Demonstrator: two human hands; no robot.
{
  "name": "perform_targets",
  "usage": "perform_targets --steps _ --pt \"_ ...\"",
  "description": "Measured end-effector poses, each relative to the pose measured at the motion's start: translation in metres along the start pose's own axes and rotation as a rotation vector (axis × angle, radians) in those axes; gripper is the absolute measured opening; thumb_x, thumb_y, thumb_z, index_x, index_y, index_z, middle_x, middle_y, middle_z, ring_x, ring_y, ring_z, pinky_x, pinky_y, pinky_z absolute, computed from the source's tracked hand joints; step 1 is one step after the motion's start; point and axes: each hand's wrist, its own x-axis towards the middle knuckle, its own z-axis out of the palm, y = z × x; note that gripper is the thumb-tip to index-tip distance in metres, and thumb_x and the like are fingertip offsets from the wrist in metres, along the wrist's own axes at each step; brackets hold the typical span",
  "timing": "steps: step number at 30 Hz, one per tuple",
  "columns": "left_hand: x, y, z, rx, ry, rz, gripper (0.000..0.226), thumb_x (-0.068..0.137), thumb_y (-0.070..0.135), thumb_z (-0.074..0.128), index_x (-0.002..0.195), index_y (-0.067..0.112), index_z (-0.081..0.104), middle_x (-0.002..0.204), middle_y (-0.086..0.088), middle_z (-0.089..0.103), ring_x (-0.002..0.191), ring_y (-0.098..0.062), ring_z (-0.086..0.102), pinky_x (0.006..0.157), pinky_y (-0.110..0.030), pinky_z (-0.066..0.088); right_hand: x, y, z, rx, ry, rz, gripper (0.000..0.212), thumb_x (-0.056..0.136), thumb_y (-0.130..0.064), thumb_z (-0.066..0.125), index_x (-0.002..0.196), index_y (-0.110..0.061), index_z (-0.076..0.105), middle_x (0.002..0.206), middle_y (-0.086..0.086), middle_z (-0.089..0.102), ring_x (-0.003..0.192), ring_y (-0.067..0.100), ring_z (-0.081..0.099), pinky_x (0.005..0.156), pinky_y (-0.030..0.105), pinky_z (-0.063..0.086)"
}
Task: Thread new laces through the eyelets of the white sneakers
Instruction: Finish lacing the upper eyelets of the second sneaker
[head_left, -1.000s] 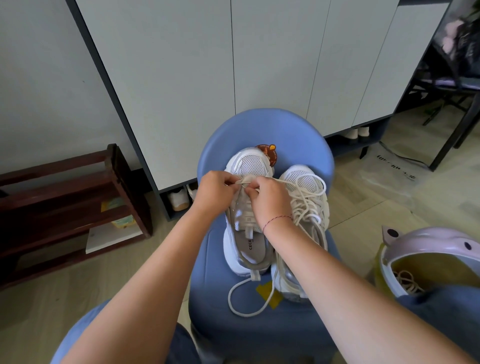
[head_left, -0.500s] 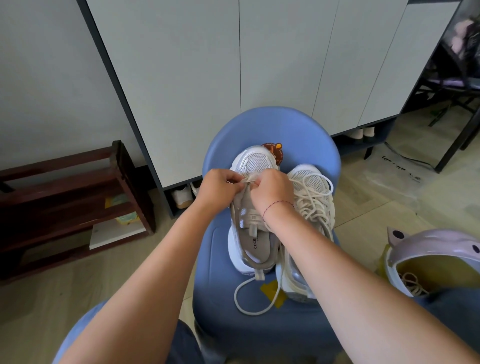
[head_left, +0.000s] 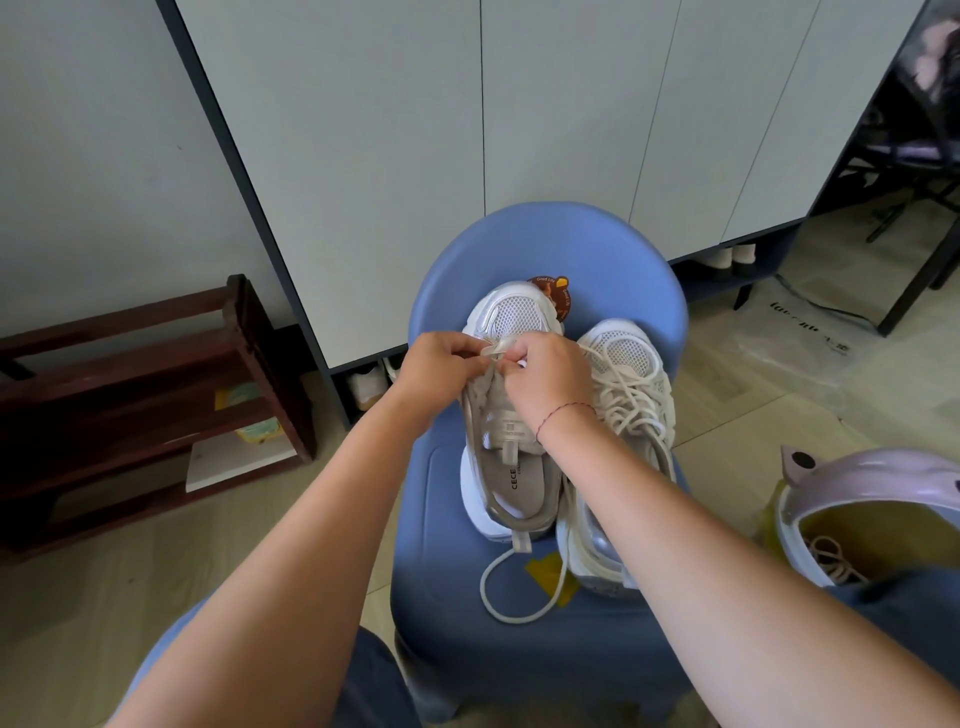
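One blue chair (head_left: 545, 249) carries two white sneakers side by side. The two hands stay at the toe end of the left sneaker (head_left: 511, 314), now closer together. The left hand (head_left: 441, 364) and right hand (head_left: 550, 379) each pinch its lace (head_left: 494, 349). The right sneaker (head_left: 623, 353) is already laced.

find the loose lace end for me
Head view, lower centre: the lace end loops on the blue chair below the sneakers' heels, by a yellow sticker.

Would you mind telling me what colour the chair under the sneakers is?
The chair is plain blue, best seen in the head view.
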Motion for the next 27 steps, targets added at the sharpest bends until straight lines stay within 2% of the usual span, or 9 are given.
perform_targets --steps 3,9,13,18,20,22,24,25,27 --pt "0.002 0.0 0.001 -0.007 0.005 -0.022 0.01 0.087 0.004 0.065 0.093 0.011 0.07 0.076 0.002 0.065 0.07 -0.009 0.058 0.071 -0.019 0.047 0.0 0.003 -0.001 0.005 0.023 0.033 0.017 0.091 -0.02 0.057 0.089 -0.008 0.069 0.091 0.007 0.069 0.087 0.027 0.061 0.076 0.037 0.051" --pt "0.006 -0.002 -0.004 0.026 -0.002 -0.042 0.014 0.088 0.005 0.064 0.099 0.01 0.071 0.083 -0.002 0.067 0.075 -0.012 0.06 0.08 -0.023 0.05 -0.004 0.003 0.012 -0.003 0.133 0.052 0.015 0.092 -0.023 0.055 0.094 -0.012 0.065 0.091 0.007 0.067 0.085 0.026 0.061 0.072 0.033 0.048" --pt "0.002 -0.005 -0.003 -0.014 -0.076 -0.028 0.024 0.093 -0.008 0.044 0.096 0.001 0.066 0.071 -0.006 0.062 0.063 -0.013 0.059 0.062 -0.015 0.053 0.001 0.006 0.009 0.02 0.149 0.084 0.015 0.09 -0.016 0.056 0.085 -0.007 0.067 0.087 0.01 0.067 0.082 0.029 0.061 0.073 0.037 0.049" --pt "0.001 -0.007 -0.003 -0.083 -0.073 -0.01 0.031 0.09 -0.009 0.043 0.08 0.011 0.065 0.071 -0.006 0.061 0.061 -0.013 0.058 0.062 -0.018 0.052 0.004 0.015 0.009 0.169 0.066 0.027 0.01 0.087 -0.015 0.062 0.084 -0.015 0.071 0.09 0.0 0.071 0.087 0.021 0.063 0.08 0.035 0.051" --pt "0.0 -0.004 -0.002 -0.12 -0.016 -0.023 0.026 0.091 -0.004 0.047 0.081 0.01 0.066 0.071 -0.005 0.061 0.063 -0.013 0.057 0.064 -0.019 0.053 0.004 0.018 0.007 0.255 0.044 0.041 0.008 0.086 -0.015 0.064 0.086 -0.018 0.071 0.089 -0.006 0.069 0.087 0.015 0.063 0.08 0.029 0.05" --pt "-0.003 -0.003 0.0 -0.095 -0.001 -0.012 0.01 0.091 0.012 0.059 0.089 0.006 0.066 0.076 -0.002 0.062 0.069 -0.013 0.058 0.071 -0.024 0.053 0.004 0.02 0.005 0.334 0.009 0.051 0.009 0.086 -0.014 0.064 0.086 -0.019 0.072 0.081 -0.013 0.064 0.079 0.007 0.059 0.072 0.015 0.045" --pt "-0.005 -0.004 0.003 0.007 -0.027 0.011 0.034 0.082 0.033 0.073 0.101 0.008 0.061 0.086 0.002 0.061 0.076 -0.01 0.058 0.076 -0.026 0.051 0.003 0.021 0.002 0.389 -0.009 0.056 0.012 0.085 -0.01 0.063 0.083 -0.019 0.071 0.073 -0.019 0.058 0.07 -0.001 0.054 0.061 0.003 0.037" --pt "-0.005 -0.005 0.004 0.049 -0.032 0.017 0.042 0.078 0.038 0.076 0.104 0.01 0.057 0.09 0.002 0.06 0.079 -0.009 0.057 0.077 -0.026 0.051 0.003 0.022 0.002 0.404 -0.011 0.058 0.012 0.085 -0.009 0.063 0.083 -0.018 0.071 0.073 -0.019 0.058 0.069 -0.002 0.053 0.06 0.003 0.036" --pt "-0.006 -0.005 0.005 0.085 0.004 0.046 0.039 0.081 0.037 0.074 0.104 0.013 0.054 0.091 0.002 0.059 0.079 -0.013 0.059 0.077 -0.028 0.053 0.003 0.023 0.002 0.416 -0.014 0.055 0.009 0.085 -0.011 0.064 0.085 -0.016 0.072 0.078 -0.014 0.062 0.074 0.003 0.056 0.065 0.009 0.04"
